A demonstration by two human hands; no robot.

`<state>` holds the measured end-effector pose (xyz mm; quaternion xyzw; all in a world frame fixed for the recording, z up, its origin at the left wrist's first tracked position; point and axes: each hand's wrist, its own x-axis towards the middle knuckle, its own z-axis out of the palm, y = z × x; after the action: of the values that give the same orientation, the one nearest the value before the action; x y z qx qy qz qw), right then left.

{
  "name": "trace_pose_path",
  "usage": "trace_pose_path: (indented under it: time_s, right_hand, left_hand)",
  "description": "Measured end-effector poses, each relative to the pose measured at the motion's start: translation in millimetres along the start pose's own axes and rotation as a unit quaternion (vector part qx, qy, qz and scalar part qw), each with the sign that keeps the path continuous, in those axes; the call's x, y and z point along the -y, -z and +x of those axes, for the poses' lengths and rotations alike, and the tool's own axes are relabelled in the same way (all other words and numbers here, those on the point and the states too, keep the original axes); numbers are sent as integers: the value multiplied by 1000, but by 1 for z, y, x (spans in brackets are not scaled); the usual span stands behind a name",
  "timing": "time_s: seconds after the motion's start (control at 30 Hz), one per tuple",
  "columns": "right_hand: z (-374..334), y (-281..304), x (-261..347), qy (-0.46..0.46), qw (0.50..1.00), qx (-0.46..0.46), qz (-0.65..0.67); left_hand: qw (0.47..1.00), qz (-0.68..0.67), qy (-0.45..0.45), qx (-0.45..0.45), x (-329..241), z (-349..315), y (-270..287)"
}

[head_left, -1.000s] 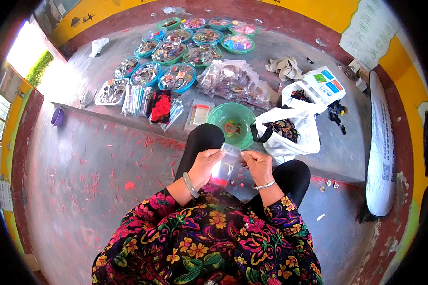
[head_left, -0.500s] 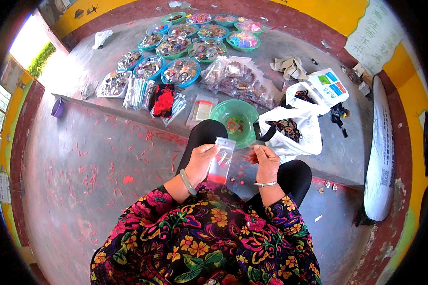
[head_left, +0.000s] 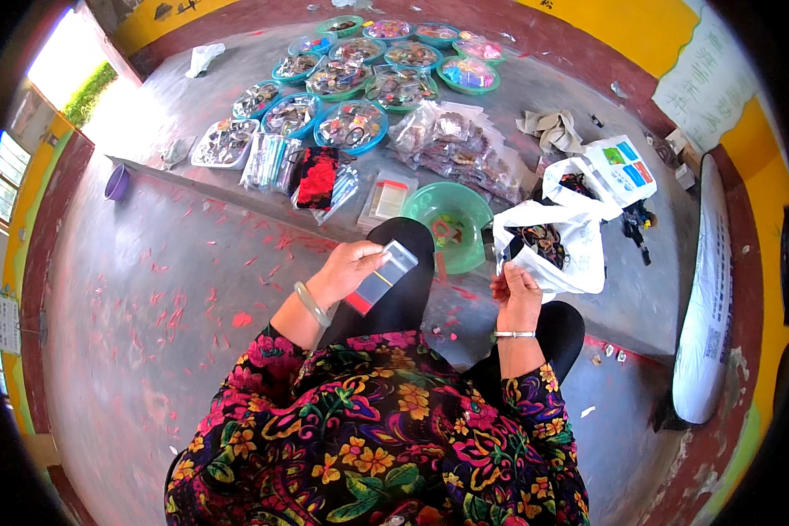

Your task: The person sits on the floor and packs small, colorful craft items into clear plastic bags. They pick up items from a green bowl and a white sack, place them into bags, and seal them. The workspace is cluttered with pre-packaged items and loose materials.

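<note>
the left hand (head_left: 349, 270) held a clear packet (head_left: 382, 279), pinching its top edge between thumb and fingers. the packet was on the near left side of the green bowl (head_left: 419, 209), slanting over the left knee (head_left: 412, 231), red end low. it was likely held by the edge so it did not get bent. the right hand (head_left: 519, 294) was on the near right side of the green bowl, by the front of a white bag (head_left: 572, 280). its fingers were drawn in close, but i could not tell if they pinched the bag, some small thing or nothing. the bag sat just right of the green bowl, mouth wide open, maybe so the dark loops (head_left: 543, 246) inside were easy to reach. small bright bits (head_left: 447, 232) lay in the green bowl, maybe so they would not get lost. a heap of clear bags (head_left: 460, 145) lay behind it.
</note>
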<state>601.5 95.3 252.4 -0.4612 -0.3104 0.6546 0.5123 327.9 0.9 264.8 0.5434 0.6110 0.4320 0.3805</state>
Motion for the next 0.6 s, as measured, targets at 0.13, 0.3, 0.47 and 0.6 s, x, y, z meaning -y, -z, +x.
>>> trace_pose_path:
  time_s: [0.13, 0.3, 0.47, 0.6]
  right_hand:
    - [0, -3, -2, -17, 1000, 12, -17]
    - [4, -1, -1, -23, 999, 2, -33]
    - [8, 4, -3, -32, 999, 3, -37]
    - [5, 1, -3, -35, 999, 15, -38]
  left_hand:
    - [999, 28, -3, 17, -2, 15, 6]
    - [996, 13, -2, 90, 6, 29, 5]
    - [953, 84, -56, 287, -13, 7, 6]
    - [920, 142, -66, 360, -11, -25, -8]
